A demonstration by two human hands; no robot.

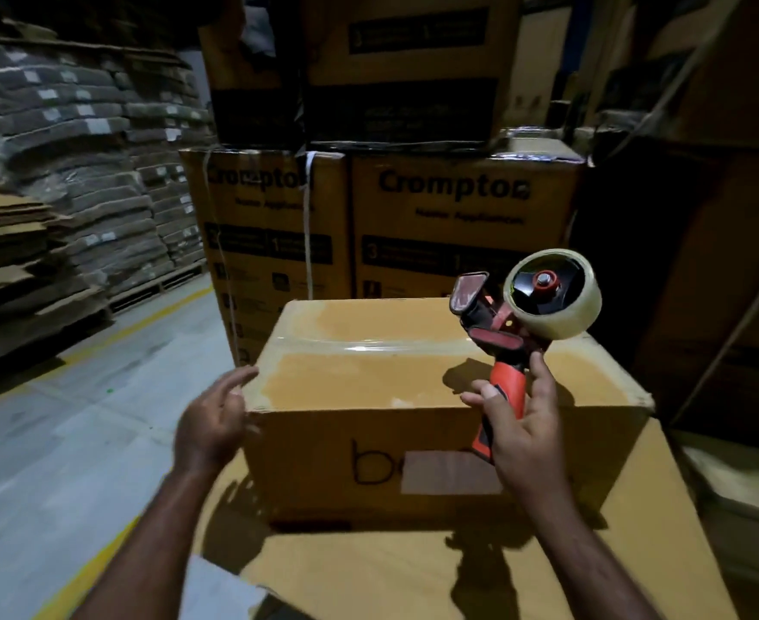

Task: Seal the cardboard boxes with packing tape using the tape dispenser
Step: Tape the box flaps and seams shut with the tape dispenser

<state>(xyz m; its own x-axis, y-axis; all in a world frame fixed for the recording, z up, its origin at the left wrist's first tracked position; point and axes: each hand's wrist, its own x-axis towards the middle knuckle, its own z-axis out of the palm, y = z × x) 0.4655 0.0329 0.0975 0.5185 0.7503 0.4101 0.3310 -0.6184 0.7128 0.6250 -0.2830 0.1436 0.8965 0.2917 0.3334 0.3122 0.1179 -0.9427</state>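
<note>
Your right hand (520, 436) loosely grips the tape dispenser (502, 340) above the box (368, 382), near its right corner; your left hand (209, 418) hovers released at its left corner. That slack grip could let the dispenser slip.

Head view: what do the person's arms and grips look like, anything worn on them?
Both grips are bare hands: the left grip and right grip wear no gloves, and no rings, watch or bands show. The left forearm and right forearm are bare down to the frame's lower edge, so no sleeves are in view. Blur hides fine detail on the left grip.
</note>
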